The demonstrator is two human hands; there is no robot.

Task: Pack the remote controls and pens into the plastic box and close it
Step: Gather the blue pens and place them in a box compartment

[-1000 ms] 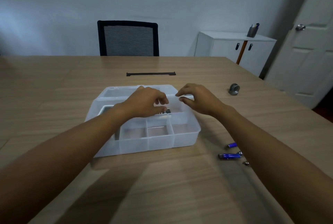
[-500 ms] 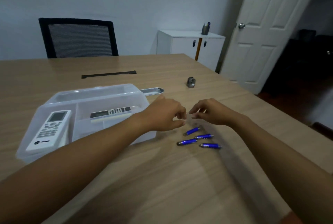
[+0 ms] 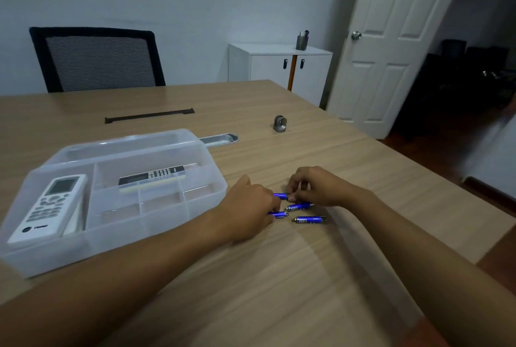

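The clear plastic box point(image 3: 167, 215) lies open on the left of the wooden table. A white remote point(image 3: 50, 207) rests in its left compartment, and a slim dark remote point(image 3: 152, 175) lies in the long back compartment. Several short blue pens lie on the table right of the box. My left hand point(image 3: 248, 207) curls its fingers over the nearest-left pen point(image 3: 277, 215). My right hand point(image 3: 318, 189) pinches the end of the farthest pen point(image 3: 280, 195). Two more pens point(image 3: 298, 206) point(image 3: 308, 219) lie untouched just in front of my right hand.
A narrow metal tray point(image 3: 220, 138) sits behind the box, and a small grey metal object point(image 3: 280, 124) stands farther back. A black cable slot point(image 3: 149, 115) runs across the table. The table's right edge point(image 3: 435, 179) drops off beside the pens.
My hands left the box, moved right and came down onto the blue pens. The view swung right, so the box now sits at the left.
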